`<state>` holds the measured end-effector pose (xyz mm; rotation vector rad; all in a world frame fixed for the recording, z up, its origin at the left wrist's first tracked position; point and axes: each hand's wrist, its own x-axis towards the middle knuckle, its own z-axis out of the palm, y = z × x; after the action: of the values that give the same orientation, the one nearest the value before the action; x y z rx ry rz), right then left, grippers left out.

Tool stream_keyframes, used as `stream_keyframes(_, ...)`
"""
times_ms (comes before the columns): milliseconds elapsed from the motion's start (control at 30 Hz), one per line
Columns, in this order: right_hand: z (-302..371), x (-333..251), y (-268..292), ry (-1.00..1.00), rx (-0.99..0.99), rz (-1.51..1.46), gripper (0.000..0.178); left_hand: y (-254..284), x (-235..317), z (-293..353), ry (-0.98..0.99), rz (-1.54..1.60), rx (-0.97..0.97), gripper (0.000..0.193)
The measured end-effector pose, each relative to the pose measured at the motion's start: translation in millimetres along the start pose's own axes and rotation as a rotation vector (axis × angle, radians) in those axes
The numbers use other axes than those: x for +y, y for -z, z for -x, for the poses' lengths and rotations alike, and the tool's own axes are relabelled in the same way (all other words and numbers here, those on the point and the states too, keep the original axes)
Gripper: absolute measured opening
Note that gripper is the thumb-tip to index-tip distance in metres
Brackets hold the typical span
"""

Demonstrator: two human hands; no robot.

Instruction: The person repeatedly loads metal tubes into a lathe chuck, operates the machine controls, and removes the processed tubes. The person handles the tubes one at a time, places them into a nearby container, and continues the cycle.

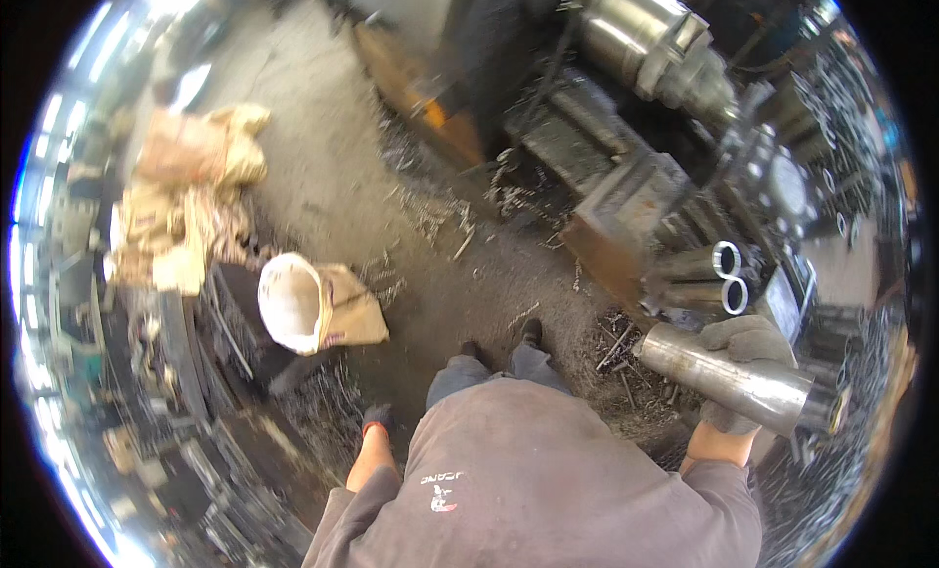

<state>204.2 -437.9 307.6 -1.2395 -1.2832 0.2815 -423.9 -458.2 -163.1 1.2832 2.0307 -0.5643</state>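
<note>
In right hand (753, 341), metal cylinder (722, 376)

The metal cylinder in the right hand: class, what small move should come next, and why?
I would probably bring the left hand up under the free end of the metal cylinder. The gloved right hand alone grips it, that end juts out unsupported, and the left hangs low beside the body, well apart from it.
</note>
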Motion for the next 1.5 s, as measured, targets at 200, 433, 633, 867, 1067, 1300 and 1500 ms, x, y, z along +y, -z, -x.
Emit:
stream_keyframes(200, -32, -18, -116, -0.137, -0.387, 0.138, 0.021, 6, -3, 70, 0.097, 0.426, 0.113, 0.061)
stream_keyframes(433, -23, -69, -304, 0.171, -1.038, -0.147, 0.028, -119, -154, 84, 0.349, 0.929, -0.014, 0.05)
stream_keyframes(633, 56, -122, -421, -0.196, -1.1, -0.335, 0.035, -242, -245, 109, 0.269, 0.532, 0.182, 0.037)
stream_keyframes(867, 150, -214, -572, 0.298, -1.795, -0.5, 0.039, -209, -246, 157, 0.294, 0.365, -0.049, 0.039)
stream_keyframes(1067, 274, -285, -678, 0.745, -2.027, -0.7, 0.054, -258, -180, 195, 0.744, 1.045, 0.448, 0.037)
stream_keyframes(1300, 395, -312, -780, 0.922, -2.233, -0.717, 0.053, -254, -115, 289, 1.945, 1.58, 0.363, 0.044)
stream_keyframes(1500, 349, -385, -843, 1.559, -2.451, -0.49, 0.045, -172, -141, 391, 2.827, 1.049, 1.241, 0.051)
